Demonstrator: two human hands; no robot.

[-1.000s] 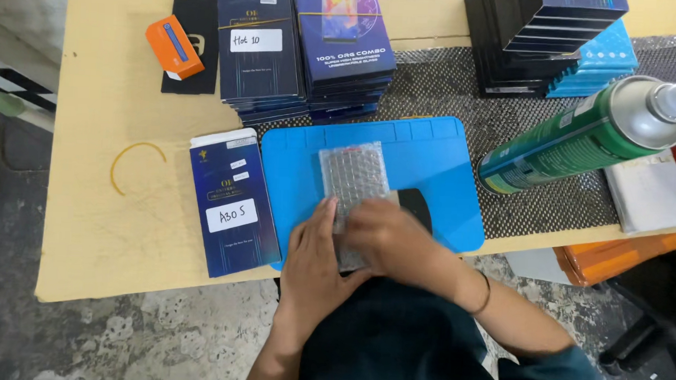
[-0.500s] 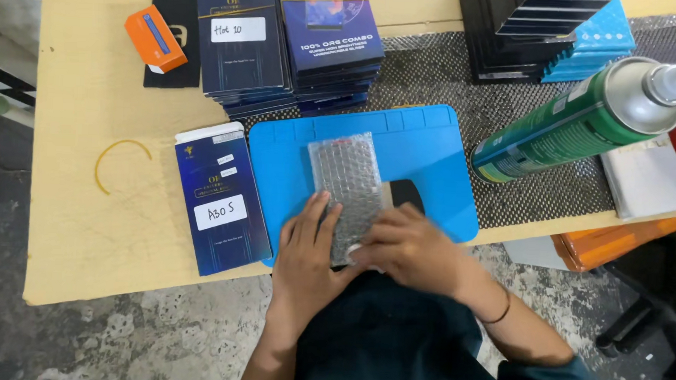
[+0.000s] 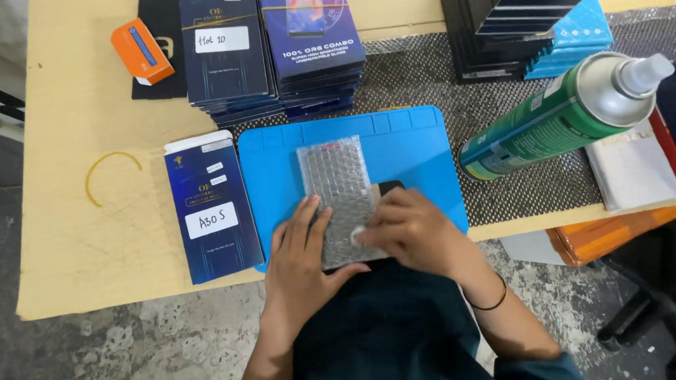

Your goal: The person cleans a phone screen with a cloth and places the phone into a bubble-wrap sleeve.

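Note:
A flat bubble-wrap pouch (image 3: 337, 184) lies lengthwise on a blue silicone work mat (image 3: 414, 144) at the table's near edge. My left hand (image 3: 299, 263) grips the pouch's near left side, fingers laid on top and thumb hooked under the near end. My right hand (image 3: 411, 228) pinches the pouch's near right edge with curled fingers. A small black object (image 3: 388, 188) peeks out just beyond my right hand. A dark blue flat box with white labels (image 3: 211, 206) lies on the table left of the mat.
Stacks of dark blue boxes (image 3: 272, 45) stand beyond the mat. An orange box (image 3: 140, 50) rests on a black pad far left; a rubber band (image 3: 110, 176) lies left. A green spray can (image 3: 561, 119) lies tilted at right, near black and light blue boxes (image 3: 523, 28).
The view has shifted a little. My hands stay on the near end of the pouch; the right hand has slid slightly right, so the black object shows more.

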